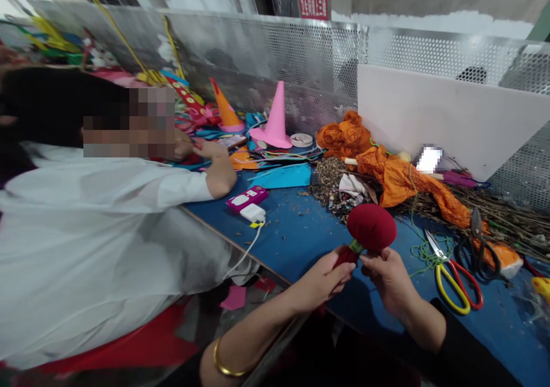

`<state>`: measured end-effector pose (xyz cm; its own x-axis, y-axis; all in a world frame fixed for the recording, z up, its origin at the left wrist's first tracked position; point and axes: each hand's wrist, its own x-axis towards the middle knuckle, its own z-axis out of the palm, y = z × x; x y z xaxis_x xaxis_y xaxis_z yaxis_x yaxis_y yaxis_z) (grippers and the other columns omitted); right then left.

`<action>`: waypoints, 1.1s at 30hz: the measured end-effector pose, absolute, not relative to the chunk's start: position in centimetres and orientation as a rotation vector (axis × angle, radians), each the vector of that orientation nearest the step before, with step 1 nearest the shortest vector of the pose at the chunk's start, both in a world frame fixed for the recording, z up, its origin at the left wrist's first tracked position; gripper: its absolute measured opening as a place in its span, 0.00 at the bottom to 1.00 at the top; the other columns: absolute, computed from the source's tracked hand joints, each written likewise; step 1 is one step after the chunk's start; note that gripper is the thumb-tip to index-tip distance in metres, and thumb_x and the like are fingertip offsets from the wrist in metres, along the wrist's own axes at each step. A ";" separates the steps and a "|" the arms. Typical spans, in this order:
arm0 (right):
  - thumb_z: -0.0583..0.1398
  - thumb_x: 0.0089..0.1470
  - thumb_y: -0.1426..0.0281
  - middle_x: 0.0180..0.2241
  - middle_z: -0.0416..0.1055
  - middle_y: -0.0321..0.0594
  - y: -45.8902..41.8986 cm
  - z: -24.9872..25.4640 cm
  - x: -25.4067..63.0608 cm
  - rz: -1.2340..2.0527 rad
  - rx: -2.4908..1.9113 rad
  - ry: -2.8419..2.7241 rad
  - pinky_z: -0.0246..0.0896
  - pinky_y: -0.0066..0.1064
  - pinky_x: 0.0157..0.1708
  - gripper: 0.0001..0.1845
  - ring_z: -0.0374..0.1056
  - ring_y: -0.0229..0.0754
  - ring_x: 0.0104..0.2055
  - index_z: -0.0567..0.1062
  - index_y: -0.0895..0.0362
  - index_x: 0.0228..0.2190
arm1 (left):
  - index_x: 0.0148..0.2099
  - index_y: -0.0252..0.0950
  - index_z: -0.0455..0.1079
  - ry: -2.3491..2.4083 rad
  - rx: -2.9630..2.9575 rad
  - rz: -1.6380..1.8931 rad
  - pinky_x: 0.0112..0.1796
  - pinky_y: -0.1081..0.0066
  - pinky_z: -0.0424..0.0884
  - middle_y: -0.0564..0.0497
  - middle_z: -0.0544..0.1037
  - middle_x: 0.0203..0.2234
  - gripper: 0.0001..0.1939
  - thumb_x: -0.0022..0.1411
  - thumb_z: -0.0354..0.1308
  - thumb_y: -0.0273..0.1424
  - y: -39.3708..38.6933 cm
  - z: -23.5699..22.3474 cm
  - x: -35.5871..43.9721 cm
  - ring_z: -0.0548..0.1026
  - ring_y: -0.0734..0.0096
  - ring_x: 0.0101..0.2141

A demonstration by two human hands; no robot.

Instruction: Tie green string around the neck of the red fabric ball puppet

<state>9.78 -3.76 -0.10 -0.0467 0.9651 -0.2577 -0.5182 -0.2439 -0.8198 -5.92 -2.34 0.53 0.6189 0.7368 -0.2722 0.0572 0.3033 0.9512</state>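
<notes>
A round bundle of dark red cloth (372,227), full and smooth at the top, is held up over the blue table. Its narrow neck is bound with green yarn (355,246). My left hand (333,275) is closed around the gathered cloth below the binding. Just under the ball, beside the neck, my right hand (387,272) has its fingers pinched together; what lies between them is hidden. To the right, scissors with red and yellow handles (455,284) lie by a loose tangle of green yarn (429,254).
Black scissors (476,247), orange cloth (395,175) and dry stalks (511,221) lie along the back right of the blue table (292,232). A white charger (252,212) trails its cable off the front edge. A person in white (107,249) leans over the left side, near pink and orange pointed hats (277,118).
</notes>
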 end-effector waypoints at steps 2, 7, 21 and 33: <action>0.71 0.33 0.69 0.17 0.63 0.29 -3.9 -0.2 9.7 1.564 -0.977 -0.643 0.50 0.24 0.22 0.16 0.56 0.30 0.20 0.71 0.59 0.23 | 0.49 0.36 0.56 0.826 1.193 0.535 0.18 0.79 0.46 0.62 0.58 0.23 0.24 0.59 0.55 0.48 -2.3 0.9 -5.9 0.51 0.84 0.18; 0.69 0.41 0.63 0.17 0.65 0.31 -4.2 -0.4 9.4 1.547 -0.965 -0.715 0.55 0.24 0.21 0.14 0.58 0.32 0.19 0.72 0.59 0.25 | 0.52 0.38 0.55 0.852 1.183 0.542 0.18 0.80 0.46 0.62 0.58 0.23 0.26 0.59 0.55 0.48 -2.3 0.9 -6.2 0.52 0.84 0.18; 0.55 0.61 0.62 0.21 0.63 0.34 -4.3 -1.2 10.5 0.901 -1.199 -1.386 0.54 0.27 0.25 0.15 0.59 0.35 0.23 0.76 0.58 0.32 | 0.39 0.40 0.53 0.857 1.050 0.546 0.15 0.83 0.46 0.63 0.57 0.22 0.22 0.57 0.57 0.49 -2.2 1.5 -7.1 0.49 0.86 0.17; 0.51 0.59 0.75 0.23 0.69 0.40 -4.2 -0.9 11.2 0.026 -1.325 -2.111 0.46 0.30 0.25 0.12 0.60 0.38 0.23 0.71 0.57 0.26 | 0.40 0.40 0.54 0.806 0.994 0.520 0.15 0.83 0.45 0.63 0.57 0.22 0.21 0.57 0.58 0.48 -2.8 2.0 -6.9 0.48 0.86 0.16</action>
<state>11.15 -4.17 -0.94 -0.2892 0.8151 0.5020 0.8025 0.4924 -0.3371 -6.89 -2.78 1.98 0.6086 0.7104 -0.3536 -0.0287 0.4650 0.8848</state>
